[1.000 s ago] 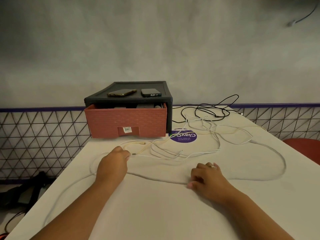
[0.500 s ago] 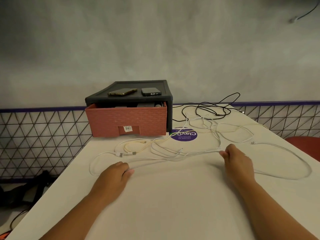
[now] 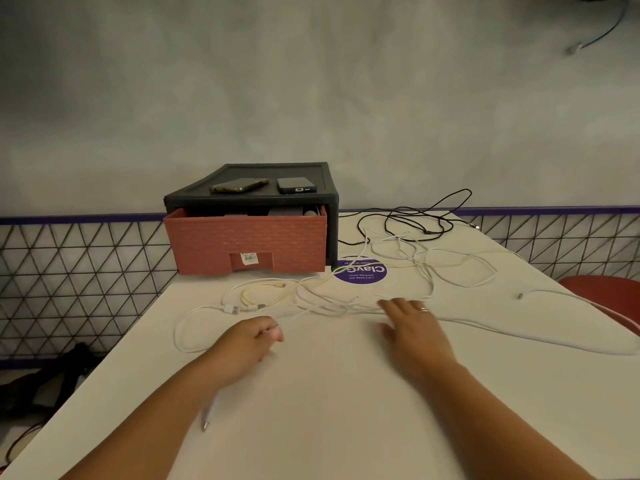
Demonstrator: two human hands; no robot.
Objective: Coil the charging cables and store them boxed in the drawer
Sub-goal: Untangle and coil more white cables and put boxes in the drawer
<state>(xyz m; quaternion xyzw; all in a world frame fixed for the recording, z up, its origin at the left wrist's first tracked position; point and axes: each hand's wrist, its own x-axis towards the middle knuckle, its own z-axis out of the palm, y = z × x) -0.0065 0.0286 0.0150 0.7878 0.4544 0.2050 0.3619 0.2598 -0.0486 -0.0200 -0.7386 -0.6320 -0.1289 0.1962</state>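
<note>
The left grip (image 3: 247, 341) is curled, apparently pinching one white charging cable (image 3: 231, 309), likely anchoring it for coiling. The right grip (image 3: 414, 323), fingers straight and apart, reaches over the tangled cables (image 3: 322, 301) on the surface (image 3: 329, 410). The pink drawer (image 3: 246, 244) stands ajar behind.

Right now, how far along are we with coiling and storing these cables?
Done: only the drawer stands open. In hand: left hand seems to pinch a white cable; right hand lies flat on the white tangle. Left: nothing is coiled; the black cable is untouched; no boxing or storing yet.
</note>
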